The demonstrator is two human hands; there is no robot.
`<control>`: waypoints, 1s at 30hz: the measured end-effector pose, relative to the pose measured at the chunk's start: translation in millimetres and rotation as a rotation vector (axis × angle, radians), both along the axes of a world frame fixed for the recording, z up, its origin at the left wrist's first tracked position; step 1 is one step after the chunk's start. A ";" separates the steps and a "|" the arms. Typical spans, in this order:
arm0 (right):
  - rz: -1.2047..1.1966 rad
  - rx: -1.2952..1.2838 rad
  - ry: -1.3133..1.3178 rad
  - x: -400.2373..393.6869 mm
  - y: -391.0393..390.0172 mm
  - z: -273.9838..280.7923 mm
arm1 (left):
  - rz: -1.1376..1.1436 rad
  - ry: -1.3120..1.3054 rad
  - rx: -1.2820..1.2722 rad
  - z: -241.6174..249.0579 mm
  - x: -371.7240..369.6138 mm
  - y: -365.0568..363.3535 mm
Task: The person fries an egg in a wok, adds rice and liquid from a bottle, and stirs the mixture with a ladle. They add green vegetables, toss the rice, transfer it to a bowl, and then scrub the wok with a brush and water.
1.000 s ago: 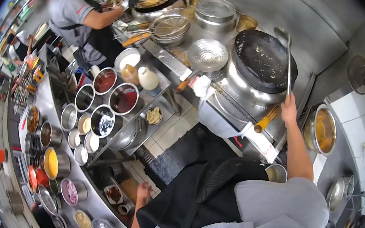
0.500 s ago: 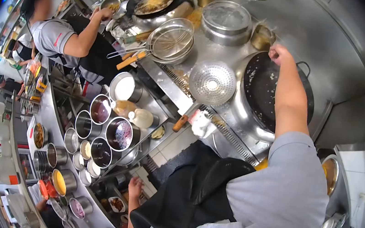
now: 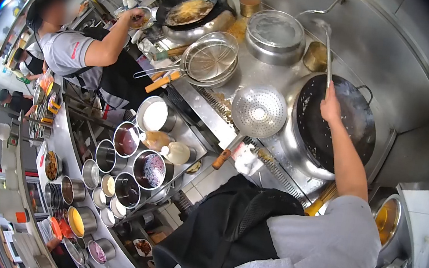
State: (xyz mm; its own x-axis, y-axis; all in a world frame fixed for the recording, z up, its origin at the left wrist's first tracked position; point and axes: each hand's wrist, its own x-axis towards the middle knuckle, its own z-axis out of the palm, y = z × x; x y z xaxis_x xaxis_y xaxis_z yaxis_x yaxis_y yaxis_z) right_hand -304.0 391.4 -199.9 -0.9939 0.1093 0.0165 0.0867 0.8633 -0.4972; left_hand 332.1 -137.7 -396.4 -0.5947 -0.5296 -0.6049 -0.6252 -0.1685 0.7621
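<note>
My right hand (image 3: 329, 107) is closed around the handle of a long metal ladle (image 3: 328, 54), its blurred head raised near the back wall. Beneath my hand is a large black wok (image 3: 309, 126) with pale bits scattered inside and a loop handle at its far rim. A brass-coloured tin (image 3: 316, 57) stands behind the wok, close to the ladle. On the stove to the left of the wok rests a perforated strainer (image 3: 259, 110) with a wooden handle. My left hand is out of view.
A lidded pot (image 3: 274, 36) and wire strainers (image 3: 211, 57) occupy the stove's back. Several sauce pots (image 3: 148, 170) and squeeze bottles (image 3: 177, 153) crowd the left counter. A co-worker (image 3: 81, 54) stands at a second wok (image 3: 190, 11).
My right hand has drawn back from the tin to above the wok, the ladle now showing upright in it. My left hand has left the view. The camera has shifted slightly.
</note>
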 end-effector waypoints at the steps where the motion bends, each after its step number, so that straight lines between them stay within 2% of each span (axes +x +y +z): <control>1: 0.060 -0.033 0.174 -13.8 6.2 -32.5 | 0.010 -0.003 0.011 4.2 1.8 -0.2; 2: 0.061 -0.037 0.172 -16.4 -7.1 -15.9 | 0.018 -0.006 0.019 13.0 -0.1 -0.3; 4: 0.012 -0.218 -0.152 -20.2 -44.5 39.4 | 0.029 -0.007 0.031 19.8 -4.3 -4.6; 6: 0.110 -0.085 0.077 -86.6 -44.0 -32.8 | 0.044 -0.005 0.052 24.3 -5.8 -2.7; 7: 0.095 -0.101 0.062 -109.3 -57.9 -51.7 | 0.055 -0.005 0.064 25.6 -3.7 1.5; 9: 0.089 -0.121 0.044 -135.3 -93.5 -49.9 | 0.083 -0.007 0.086 30.1 5.3 8.5; 11: -0.028 -1.075 -0.351 -154.3 -123.8 -24.6 | 0.109 -0.009 0.092 30.7 7.4 13.9; 12: 0.124 -1.866 -0.725 -175.3 -119.7 -15.1 | 0.104 -0.078 0.043 48.7 -21.1 31.0; 13: 0.034 -2.155 -0.686 -183.0 -119.6 -17.5 | 0.101 -0.146 -0.002 62.2 -40.6 46.6; 14: -0.072 -2.441 -0.633 -169.6 -128.1 3.7 | 0.114 -0.146 -0.001 62.5 -40.0 53.6; 15: -0.073 -2.389 -0.494 -165.4 -137.8 4.3 | -0.013 -0.112 -0.017 60.8 -39.0 57.0; 16: -0.067 -2.392 -0.499 -159.1 -139.4 5.7 | -0.144 -0.079 -0.036 60.4 -37.1 56.6; 17: 0.014 -2.516 -0.546 -150.7 -137.8 6.1 | -0.209 -0.057 -0.031 51.6 -25.8 51.5; 18: 0.101 -2.636 -0.590 -141.4 -134.2 6.5 | -0.211 -0.052 -0.034 13.0 21.3 40.8; 20: 0.227 -2.744 -0.542 -109.0 -114.8 24.0 | -0.169 0.239 -0.247 -51.7 59.8 18.4; 21: 0.218 -2.732 -0.526 -91.5 -103.6 31.6 | -0.183 0.241 -0.239 -55.5 66.1 9.9; 24: 0.184 -2.736 -0.437 -37.0 -67.2 39.4 | -0.169 0.130 -0.108 -68.8 75.2 -20.3; 26: 0.298 -2.780 -0.427 7.0 -39.8 54.9 | -0.184 0.058 -0.018 -80.7 70.5 -44.9; 28: 0.248 -2.693 -0.281 45.8 -13.5 74.0 | -0.209 -0.019 0.059 -90.4 61.1 -78.3; 30: 0.162 -2.419 -0.214 80.5 16.6 85.4 | -0.240 -0.124 0.127 -96.8 60.8 -115.0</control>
State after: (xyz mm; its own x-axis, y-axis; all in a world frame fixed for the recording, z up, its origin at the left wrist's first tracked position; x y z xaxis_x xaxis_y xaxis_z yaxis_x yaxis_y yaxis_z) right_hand -223.5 408.0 -114.5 -0.9634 -0.2670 -0.0249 0.2665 -0.9433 -0.1977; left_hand 393.0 -252.7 -493.2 -0.6113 -0.2976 -0.7333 -0.7457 -0.0938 0.6597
